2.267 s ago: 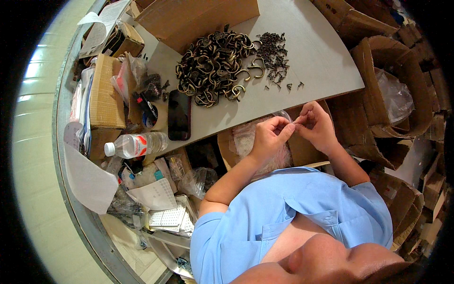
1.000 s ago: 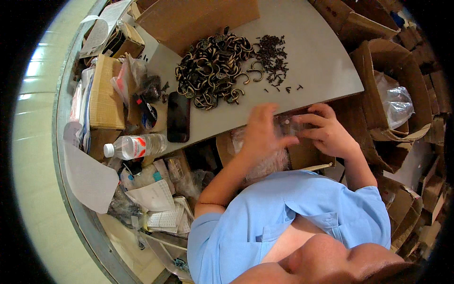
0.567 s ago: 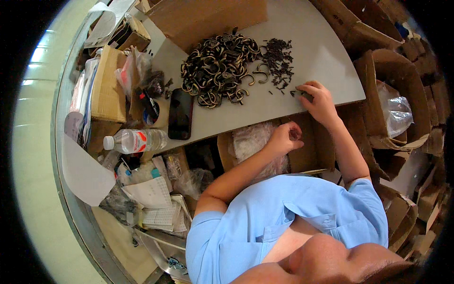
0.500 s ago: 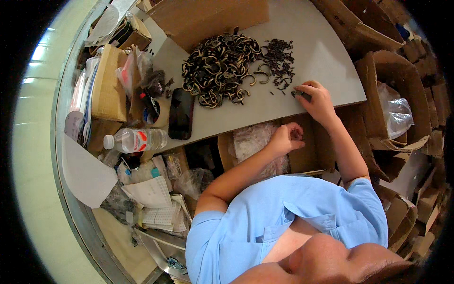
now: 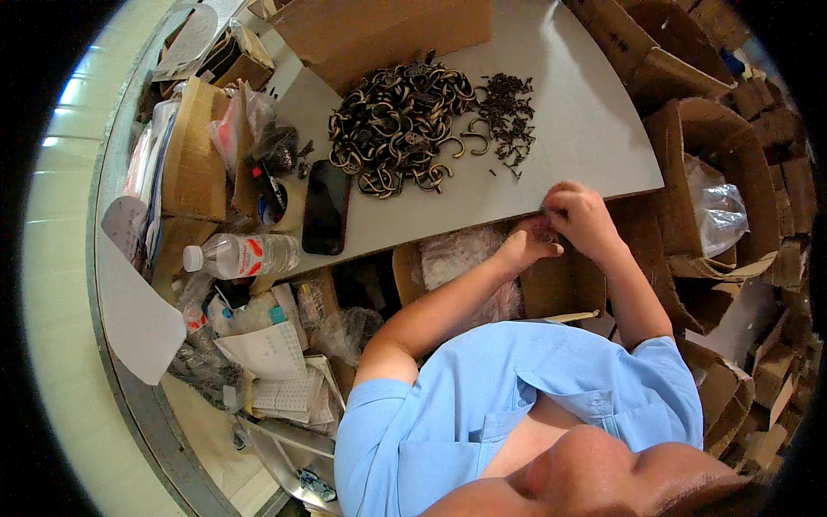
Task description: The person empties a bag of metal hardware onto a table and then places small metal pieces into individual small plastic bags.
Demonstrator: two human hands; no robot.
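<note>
My left hand (image 5: 527,245) and my right hand (image 5: 582,215) meet at the table's front edge, above an open cardboard box. The fingers of both are closed together on something small and dark, mostly hidden between them. A heap of dark bronze, C-shaped metal hooks (image 5: 392,129) lies on the grey table (image 5: 594,129), with a few loose hooks (image 5: 475,138) on its right side. Beyond my hands is a spread of small dark screws (image 5: 506,112), a few of them strayed toward me.
A black phone (image 5: 326,207) and a water bottle (image 5: 245,256) lie at the left. Plastic-wrapped goods (image 5: 457,263) sit in the cardboard box (image 5: 564,293) below the edge. A cardboard panel (image 5: 388,34) stands behind the heap; more boxes (image 5: 715,129) line the right side.
My right hand has come off the tabletop toward me, bringing a small dark piece to my left hand. My left hand has risen slightly, and the two now touch.
</note>
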